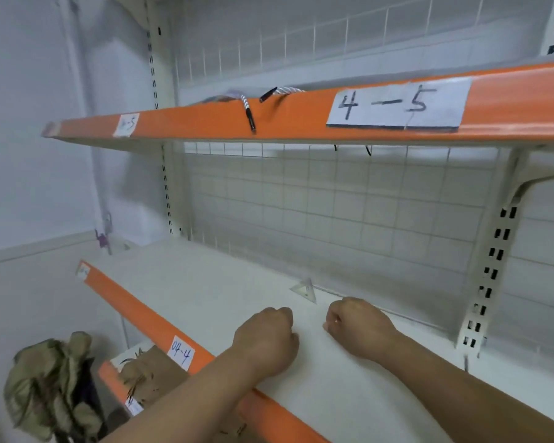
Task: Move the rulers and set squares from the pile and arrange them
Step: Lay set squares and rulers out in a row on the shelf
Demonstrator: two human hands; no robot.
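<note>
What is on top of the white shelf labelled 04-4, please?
A clear triangular set square, plus the left hand and right hand, fingers curled; anything under them is hidden.

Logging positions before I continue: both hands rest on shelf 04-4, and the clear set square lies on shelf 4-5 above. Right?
Not quite. The head view shows the set square lying on shelf 04-4 too, just beyond the left hand and right hand, not on shelf 4-5.

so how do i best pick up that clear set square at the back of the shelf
The set square lies flat on the shelf, near the back. Probably come from the front: press down on its near corner, drag it forward, then pinch an edge.
</note>
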